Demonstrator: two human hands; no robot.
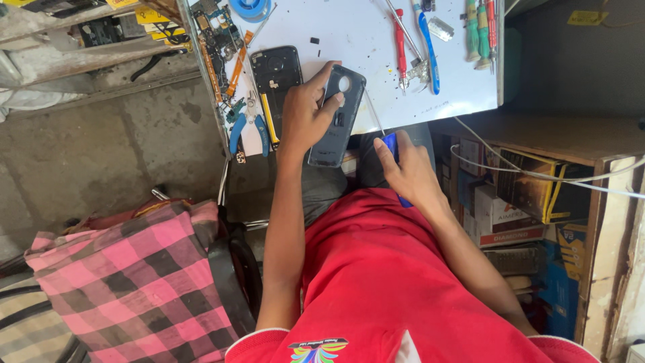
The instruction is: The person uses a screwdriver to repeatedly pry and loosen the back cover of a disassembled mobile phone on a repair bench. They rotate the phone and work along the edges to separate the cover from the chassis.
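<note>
My left hand (306, 111) grips a grey phone body (336, 117) with a round camera hole, holding it over the near edge of the white worktable (366, 40). My right hand (406, 168) is closed on a blue-handled screwdriver (391, 144), whose thin metal shaft points up toward the phone. A second opened phone (275, 70), dark with exposed parts, lies flat on the table just left of my left hand.
Blue-handled pliers (247, 124), orange flex strips and circuit boards lie at the table's left edge. Red and blue tools (416, 40) and screwdrivers sit at the back right. A pink checked cloth (134, 275) lies lower left. Boxes and white cables fill the shelf at right.
</note>
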